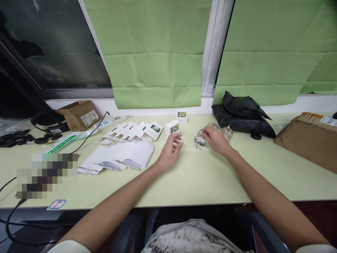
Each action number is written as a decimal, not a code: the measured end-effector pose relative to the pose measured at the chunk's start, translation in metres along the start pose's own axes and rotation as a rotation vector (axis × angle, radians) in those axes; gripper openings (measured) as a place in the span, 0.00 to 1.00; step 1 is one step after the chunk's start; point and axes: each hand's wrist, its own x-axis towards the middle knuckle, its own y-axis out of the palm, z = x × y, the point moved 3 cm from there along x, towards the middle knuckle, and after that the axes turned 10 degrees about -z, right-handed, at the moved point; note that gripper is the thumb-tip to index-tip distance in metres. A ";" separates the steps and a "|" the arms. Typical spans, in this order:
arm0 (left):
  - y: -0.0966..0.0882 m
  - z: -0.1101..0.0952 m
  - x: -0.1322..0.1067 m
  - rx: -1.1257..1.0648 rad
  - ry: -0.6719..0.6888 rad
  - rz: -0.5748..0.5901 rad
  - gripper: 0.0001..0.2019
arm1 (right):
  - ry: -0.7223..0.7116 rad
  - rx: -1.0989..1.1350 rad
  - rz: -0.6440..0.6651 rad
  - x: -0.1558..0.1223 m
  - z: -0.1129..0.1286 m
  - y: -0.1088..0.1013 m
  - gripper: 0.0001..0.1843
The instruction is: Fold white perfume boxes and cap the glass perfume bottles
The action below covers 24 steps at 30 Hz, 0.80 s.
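Note:
My right hand [215,140] reaches into a group of small round clear glass bottles. Its thumb and fingers close on the nearest glass bottle [200,140], which lies on its side and is partly covered by the fingers. Another glass bottle [226,133] with a gold-coloured neck shows beyond the wrist. Small whitish caps [195,145] lie just in front of the held bottle. My left hand [170,154] hovers palm inward with bent, parted fingers and nothing in them. Just beyond it stands a small white box [172,128] with a green picture. A similar box [182,116] is farther back.
Left of my hands lie flattened printed cartons [131,132] and a fanned stack of white folded sheets [118,154]. An opened cardboard box [80,116], a power strip [112,121] and cables are at the far left. Black plastic bags [243,116] and a brown cardboard parcel [310,140] sit right.

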 end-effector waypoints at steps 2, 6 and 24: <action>0.000 0.001 0.000 0.007 -0.004 0.002 0.17 | 0.000 -0.005 -0.006 0.000 -0.001 0.001 0.08; -0.001 0.005 0.002 0.020 -0.011 -0.002 0.17 | 0.016 -0.037 0.015 -0.001 -0.002 0.002 0.09; -0.016 0.011 0.013 0.062 0.065 -0.239 0.13 | -0.054 0.012 0.365 -0.019 0.030 0.004 0.07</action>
